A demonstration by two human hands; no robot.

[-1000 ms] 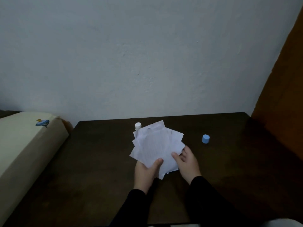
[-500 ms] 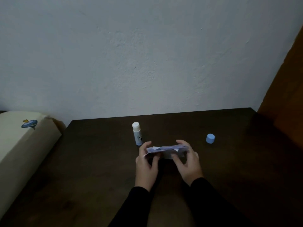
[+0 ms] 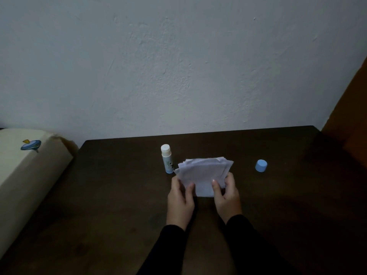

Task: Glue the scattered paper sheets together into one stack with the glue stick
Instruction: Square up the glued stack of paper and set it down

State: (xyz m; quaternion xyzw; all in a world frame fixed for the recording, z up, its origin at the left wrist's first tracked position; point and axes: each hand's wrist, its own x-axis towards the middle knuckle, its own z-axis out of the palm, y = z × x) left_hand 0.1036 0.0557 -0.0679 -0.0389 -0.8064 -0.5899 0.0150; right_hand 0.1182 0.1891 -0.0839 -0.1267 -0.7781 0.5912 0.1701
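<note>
Right, both hands had the paper stack (image 3: pixel 202 173) over the dark table (image 3: pixel 119 195), left hand (image 3: pixel 179 201) and right hand (image 3: pixel 226 197) each pinching a lower corner, sheet edges fanned unevenly along the top. The uncapped glue stick (image 3: pixel 166 158) stood upright just left of it, label too blurred to read. The blue cap (image 3: pixel 261 165) sat well apart on the right, bare tabletop between.

The paper sheets (image 3: pixel 202 173) at the lower centre of the frame were white, with a faint lilac cast in the dim light. The glue stick (image 3: pixel 166 158) to their left had a white top and a pale blue base, with small dark marks, perhaps a printed figure. The cap (image 3: pixel 261 165) at right was light blue. The table (image 3: pixel 119 195) was dark brown, the wall (image 3: pixel 178 66) grey-white, and the sleeves (image 3: pixel 244 241) black.
</note>
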